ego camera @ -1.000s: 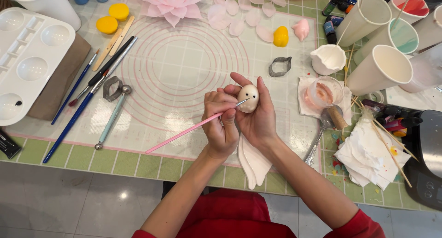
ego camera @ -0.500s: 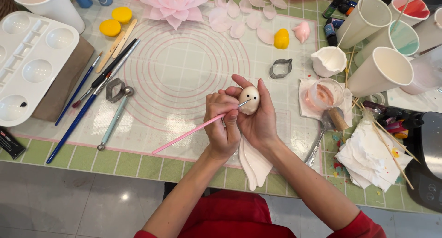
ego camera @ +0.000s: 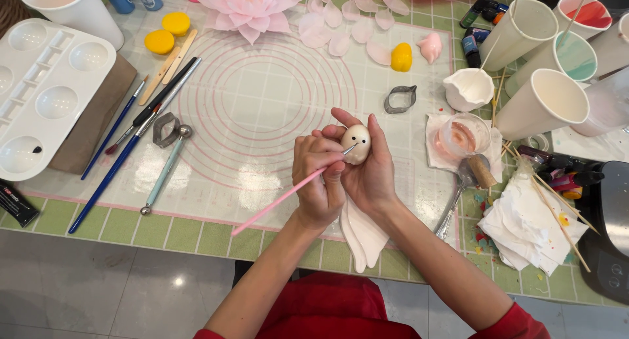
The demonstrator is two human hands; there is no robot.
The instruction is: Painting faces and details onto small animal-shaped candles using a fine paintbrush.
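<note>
Right hand (ego camera: 373,175) cups egg (ego camera: 357,144), fingers curled behind and round it, above mat (ego camera: 262,103). Left hand (ego camera: 319,175) pinches pink brush (ego camera: 282,198), tip touching egg's face. Egg looks light, smooth, probably soft modelling paste — dents easily; hold at back and sides, off painted dots. White tissue (ego camera: 363,237) hangs under right palm. Around: cutter (ego camera: 400,98) just beyond hands, ball tool (ego camera: 164,169) and brushes (ego camera: 124,142) left, palette (ego camera: 46,96) far left, cups (ego camera: 547,103) and water glass (ego camera: 462,134) right. Nothing blocks hands.
</note>
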